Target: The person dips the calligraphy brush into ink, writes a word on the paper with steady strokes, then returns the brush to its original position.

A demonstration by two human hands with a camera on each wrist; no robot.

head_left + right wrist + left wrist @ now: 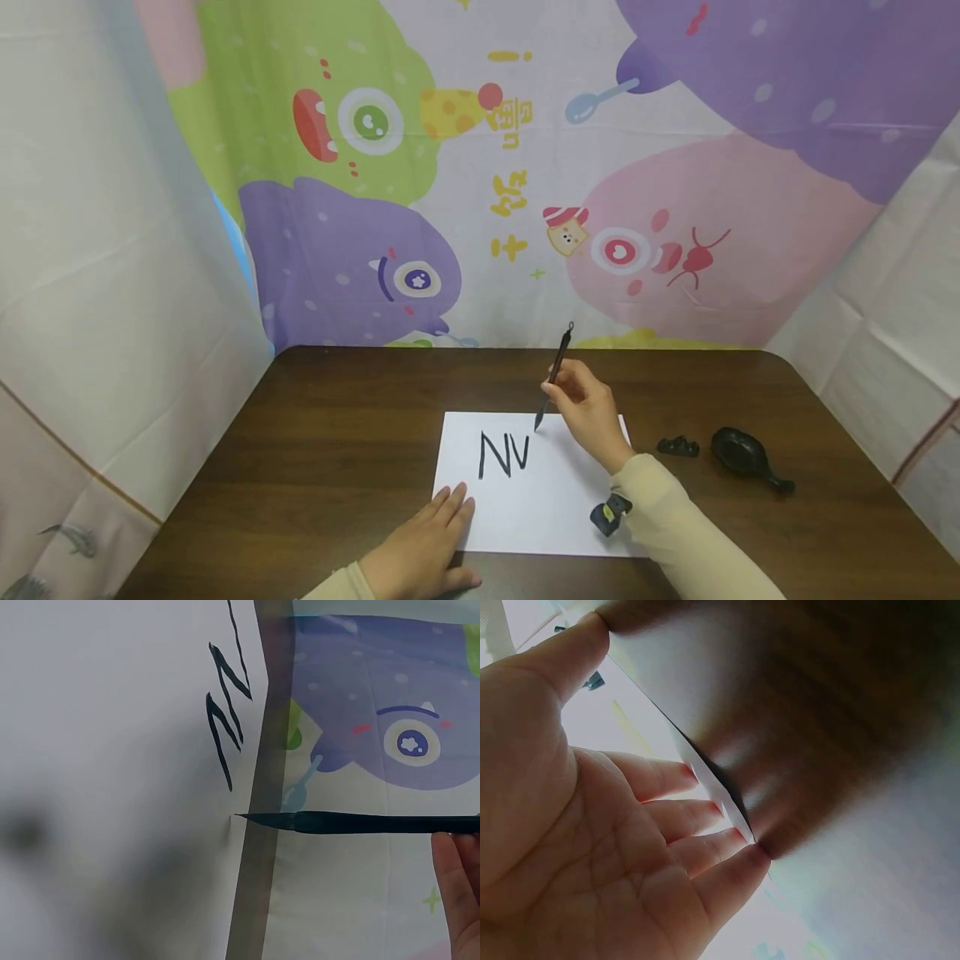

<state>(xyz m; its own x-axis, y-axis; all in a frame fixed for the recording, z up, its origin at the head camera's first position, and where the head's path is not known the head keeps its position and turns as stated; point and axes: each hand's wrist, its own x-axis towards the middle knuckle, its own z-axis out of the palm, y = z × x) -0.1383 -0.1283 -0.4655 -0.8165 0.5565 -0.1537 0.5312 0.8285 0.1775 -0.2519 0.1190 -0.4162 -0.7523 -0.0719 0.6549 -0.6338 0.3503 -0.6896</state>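
A white sheet of paper (540,517) lies on the dark wooden table, with black strokes (504,455) like an N and a V near its upper left. My right hand (588,408) pinches a dark writing brush (559,358) by its handle, tilted, over the upper part of the sheet. In the right wrist view the brush's pointed tip (259,818) is close over the paper, just past the last stroke. My left hand (423,537) rests flat with spread fingers on the sheet's lower left edge; the left wrist view shows its fingertips (757,859) at the paper edge.
Right of the paper, a small black brush rest (678,447) and a black ladle-shaped dish (742,454) with a handle sit on the table (315,467). A cartoon-printed curtain (517,300) hangs behind the table's far edge. A black camera (609,514) is strapped to the right wrist.
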